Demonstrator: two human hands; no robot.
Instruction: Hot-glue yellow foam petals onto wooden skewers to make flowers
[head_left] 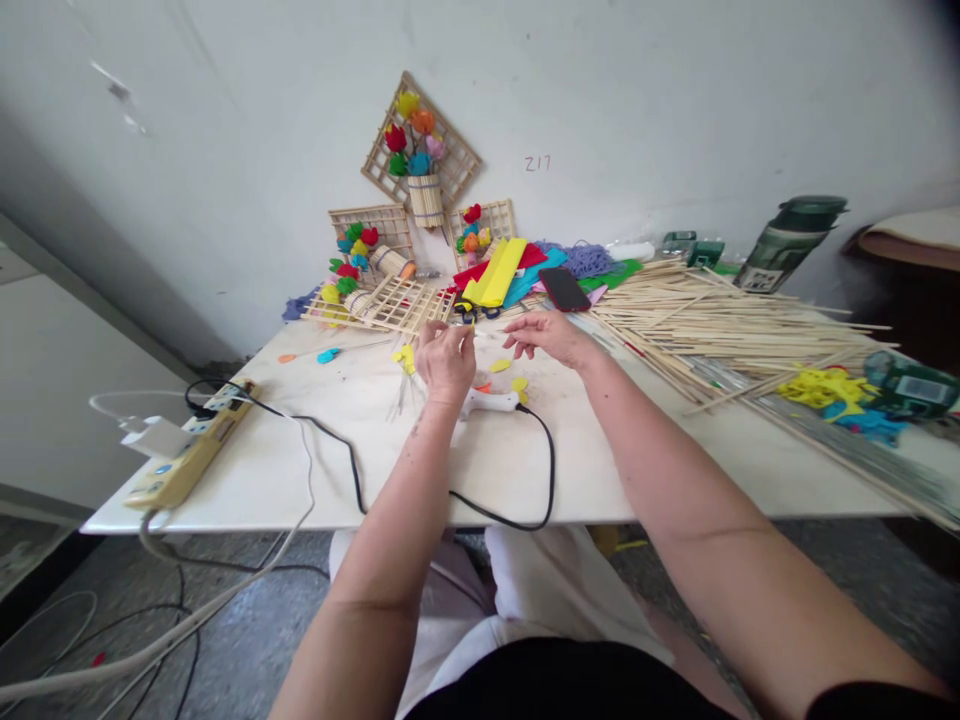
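My left hand point(446, 362) is raised over the middle of the table, thumb and fingers pinched together. Whatever sits in that pinch is too small to make out; a bit of yellow shows at the fingertips. To its right, my right hand point(553, 338) hangs with fingers stretched out and slightly apart, and nothing visible in them. Below the hands lies a white glue gun point(491, 401) with a black cord, partly hidden by my left wrist. Yellow petal-shaped pieces point(520, 384) and an orange piece point(484, 387) lie beside it. Dark-handled scissors point(478, 312) rest just beyond the hands.
Thin wooden sticks point(697, 320) spread across the right, near a dark phone point(565, 289) and a green bottle point(791, 243). Stick lattices with colourful flowers point(405, 305) stand at the back. A power strip point(196, 445) lies left, its cables crossing the table edge.
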